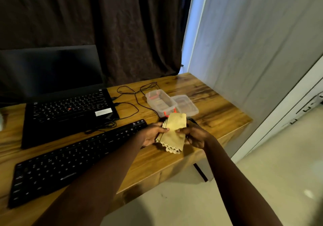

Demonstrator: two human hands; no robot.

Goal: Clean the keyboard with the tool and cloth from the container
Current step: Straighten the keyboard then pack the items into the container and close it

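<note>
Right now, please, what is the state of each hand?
Left hand: closed, holding the left side of the yellow cloth.
Right hand: closed, holding the right side of the same cloth.

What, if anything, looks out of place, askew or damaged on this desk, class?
Nothing looks spilled or damaged. Black cables sprawl in loose loops between the laptop and the open container, whose lid lies off beside it.

Home desk nook: laptop (pixel 68 107) on wooden desk (pixel 209 103), curtain (pixel 104 25) behind.
</note>
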